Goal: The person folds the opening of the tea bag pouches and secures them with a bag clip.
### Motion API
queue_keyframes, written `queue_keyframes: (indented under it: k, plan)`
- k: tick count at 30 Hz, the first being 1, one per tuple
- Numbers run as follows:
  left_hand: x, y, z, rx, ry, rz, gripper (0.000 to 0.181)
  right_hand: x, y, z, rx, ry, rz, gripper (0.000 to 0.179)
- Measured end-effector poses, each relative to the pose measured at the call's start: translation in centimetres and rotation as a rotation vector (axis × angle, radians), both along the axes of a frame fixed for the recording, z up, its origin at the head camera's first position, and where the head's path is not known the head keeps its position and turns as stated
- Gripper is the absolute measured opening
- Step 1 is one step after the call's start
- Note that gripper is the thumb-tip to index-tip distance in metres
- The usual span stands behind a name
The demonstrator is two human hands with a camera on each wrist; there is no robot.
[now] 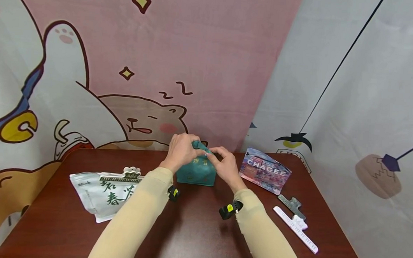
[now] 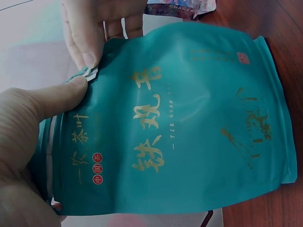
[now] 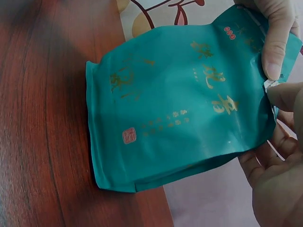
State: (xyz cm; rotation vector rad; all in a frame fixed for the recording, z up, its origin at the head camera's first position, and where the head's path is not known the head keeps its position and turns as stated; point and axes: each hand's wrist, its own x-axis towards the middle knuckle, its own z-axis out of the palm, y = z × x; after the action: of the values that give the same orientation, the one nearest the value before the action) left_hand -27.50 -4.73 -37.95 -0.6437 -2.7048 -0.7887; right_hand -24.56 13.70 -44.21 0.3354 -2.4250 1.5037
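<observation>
A teal tea bag (image 1: 196,174) with gold characters stands at the back of the table, its top edge pulled up between both hands. My left hand (image 1: 183,150) grips the bag's top from the left, thumb on the front face. From the right, my right hand (image 1: 225,166) pinches the top edge close to the left thumb. A small white piece (image 2: 91,74) shows at the top edge where the fingertips of both hands meet. In the right wrist view the bag's front (image 3: 161,99) faces the camera, its lower end against the brown tabletop.
On the left lies a white bag (image 1: 94,195) with a metal clip (image 1: 131,175) across its top. A colourful CHAGEE bag (image 1: 265,171) lies at the back right. Nearer are a grey clip (image 1: 292,205) and a white clip (image 1: 296,229). A printed cloth (image 1: 223,67) hangs behind the table.
</observation>
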Motion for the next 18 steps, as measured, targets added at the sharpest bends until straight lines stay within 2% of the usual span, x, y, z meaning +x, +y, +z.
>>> queue_keyframes:
  k: [11,18]
  plan:
    - [0.0,-0.1,0.0,0.001,0.011,-0.002,0.028,0.9,1.3,-0.3,0.023,0.048,0.010,0.023]
    - [0.0,-0.1,0.0,0.001,0.003,-0.002,0.023,2.0,2.6,-0.4,0.052,0.024,-0.018,0.026]
